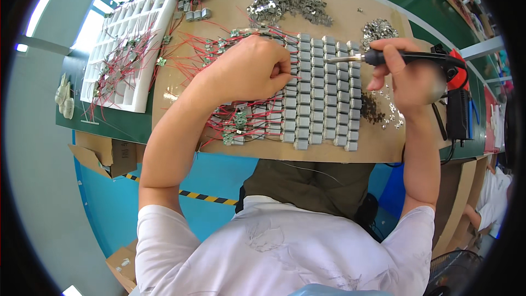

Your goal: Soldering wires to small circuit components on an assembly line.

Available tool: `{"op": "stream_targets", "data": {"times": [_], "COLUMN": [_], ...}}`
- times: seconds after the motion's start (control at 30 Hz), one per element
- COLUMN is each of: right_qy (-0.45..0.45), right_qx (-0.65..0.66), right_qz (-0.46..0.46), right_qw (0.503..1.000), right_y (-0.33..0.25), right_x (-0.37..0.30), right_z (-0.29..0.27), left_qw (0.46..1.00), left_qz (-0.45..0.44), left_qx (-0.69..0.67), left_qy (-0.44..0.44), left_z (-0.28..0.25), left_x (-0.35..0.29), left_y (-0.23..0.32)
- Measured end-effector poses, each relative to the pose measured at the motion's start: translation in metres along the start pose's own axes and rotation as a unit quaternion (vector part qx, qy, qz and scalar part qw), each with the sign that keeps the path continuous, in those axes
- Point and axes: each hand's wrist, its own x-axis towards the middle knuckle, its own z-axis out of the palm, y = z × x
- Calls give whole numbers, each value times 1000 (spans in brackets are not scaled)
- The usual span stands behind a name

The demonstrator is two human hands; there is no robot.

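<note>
My left hand (255, 68) reaches over the left part of a block of small grey motors (321, 101), thumb and fingertips pinched together. A thin red wire (297, 78) sticks out at the fingertips. My right hand (411, 79) grips a soldering iron (419, 56) by its dark handle, above the right side of the motors. The metal tip (339, 59) points left over the upper rows; whether it touches one I cannot tell. Small green circuit boards (240, 119) with red and black wires lie along the block's left edge, partly under my left forearm.
A white compartment tray (139, 85) with wired boards stands at the left. Heaps of metal tabs (290, 3) and smaller silver pieces (379, 32) lie farther back. Dark bits (372, 108) sit right of the motors. A red-and-black stand (456, 71) is at the right edge.
</note>
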Motion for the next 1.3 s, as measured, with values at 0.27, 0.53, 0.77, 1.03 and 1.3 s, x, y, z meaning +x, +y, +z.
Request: {"op": "stream_targets", "data": {"times": [0.27,0.53,0.77,1.03,1.3], "right_qy": [6,-34,-32,-35,-43], "right_qx": [86,52,30,17,14], "right_qz": [5,18,28,31,15], "right_qw": [996,998,999,999,999], "right_y": [32,43,43,43,45], "right_x": [-11,-13,-15,-15,-15], "right_z": [18,24,25,26,25], "left_qw": [996,994,992,992,992], "left_qz": [26,14,25,26,20], "left_qx": [-6,7,18,20,24], "left_qy": [83,106,118,122,120], "left_z": [10,15,17,18,18], "left_x": [-7,-6,-6,-6,-6], "left_y": [-7,-5,-6,-7,-7]}}
